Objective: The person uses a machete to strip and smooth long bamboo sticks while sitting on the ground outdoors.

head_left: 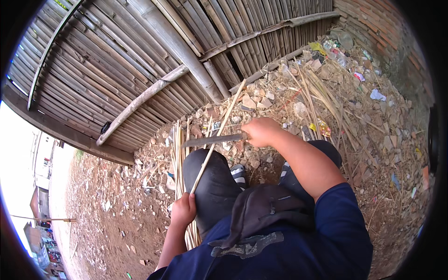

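Note:
My left hand [183, 210] is closed round the lower end of a pale bamboo strip [224, 122], which slants up and away over my left knee. My right hand [261, 131] grips the handle of a long dark-bladed machete [212, 140]. Its blade points left and crosses the strip above the knee; whether the edge touches the strip, I cannot tell. Beside my left leg lies a bundle of thin bamboo strips [178, 156], partly hidden by my left hand and leg.
More split strips [322, 95] lie on the rubble at the right. A bamboo wall [116, 60] stands ahead, with a brick wall [373, 28] at the far right. Stones and plastic litter [336, 51] cover the ground. My striped footwear [238, 175] shows between my knees.

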A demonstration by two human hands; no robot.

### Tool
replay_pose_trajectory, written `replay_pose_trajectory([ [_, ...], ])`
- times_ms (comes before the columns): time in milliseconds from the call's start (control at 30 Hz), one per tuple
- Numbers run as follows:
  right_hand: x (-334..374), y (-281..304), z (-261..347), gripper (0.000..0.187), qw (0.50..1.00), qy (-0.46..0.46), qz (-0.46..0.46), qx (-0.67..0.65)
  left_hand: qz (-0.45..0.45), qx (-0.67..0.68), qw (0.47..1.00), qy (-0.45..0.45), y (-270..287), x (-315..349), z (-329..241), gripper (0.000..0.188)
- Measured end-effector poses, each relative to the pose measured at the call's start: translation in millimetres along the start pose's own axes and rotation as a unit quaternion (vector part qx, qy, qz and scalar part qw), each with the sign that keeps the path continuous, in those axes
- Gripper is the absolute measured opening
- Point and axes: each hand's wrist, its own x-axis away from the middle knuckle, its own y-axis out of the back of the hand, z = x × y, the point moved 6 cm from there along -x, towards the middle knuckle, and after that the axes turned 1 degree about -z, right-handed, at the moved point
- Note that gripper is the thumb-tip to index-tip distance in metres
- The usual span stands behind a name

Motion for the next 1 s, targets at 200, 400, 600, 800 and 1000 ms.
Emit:
replay_pose_trajectory([
  [200,-14.9,-6.8,-60.2,0.028,0.986,-0.113,-0.007,-0.126,0.026,0.018,0.999,0.013,1.7,6.6,5.5,0.036],
  [400,-2.8,5.9,-39.6,0.023,0.983,-0.144,-0.014,-0.115,0.028,0.017,0.999,-0.016,-3.2,4.7,12.0,0.033],
  [600,12.4,8.4,23.8,0.022,0.997,0.074,0.024,0.005,0.025,0.049,0.998,-0.034,-9.5,12.5,24.7,0.030],
  [800,-13.7,7.4,-75.4,0.023,0.976,-0.140,-0.031,-0.165,0.016,0.057,0.998,-0.027,-11.7,6.9,22.1,0.031],
  [1000,-4.2,17.4,-46.7,0.018,0.969,-0.178,-0.017,-0.171,0.019,0.072,0.997,-0.022,-9.3,5.6,18.0,0.035],
])
